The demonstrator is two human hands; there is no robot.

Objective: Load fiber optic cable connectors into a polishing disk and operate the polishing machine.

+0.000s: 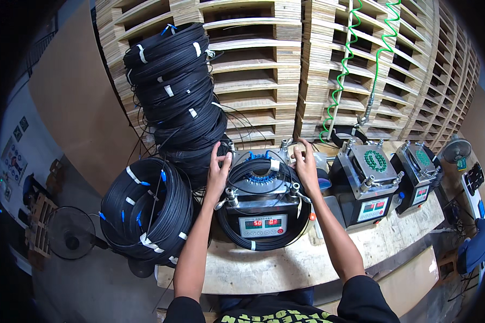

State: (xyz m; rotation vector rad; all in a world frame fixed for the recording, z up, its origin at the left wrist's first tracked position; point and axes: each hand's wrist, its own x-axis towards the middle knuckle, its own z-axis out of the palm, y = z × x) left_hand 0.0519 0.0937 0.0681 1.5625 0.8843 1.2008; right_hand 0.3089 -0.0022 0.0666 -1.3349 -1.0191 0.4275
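Note:
A black box machine (262, 215) with a red digital display stands on the wooden bench in front of me. A coil of black cable (264, 243) with white tape bands is draped around it, and blue connectors (260, 177) sit in a ring on its top plate. My left hand (217, 169) rests with spread fingers on the coil at the machine's back left corner. My right hand (306, 161) touches the back right corner of the top plate, beside a metal clamp knob (293, 188).
A tall stack of black cable coils (178, 91) rises at the back left, with another large coil (145, 210) hanging off the bench's left end. Two similar machines (367, 188) (417, 175) stand to the right. Wooden pallets (318, 64) and green spiral air hoses (342, 70) fill the back.

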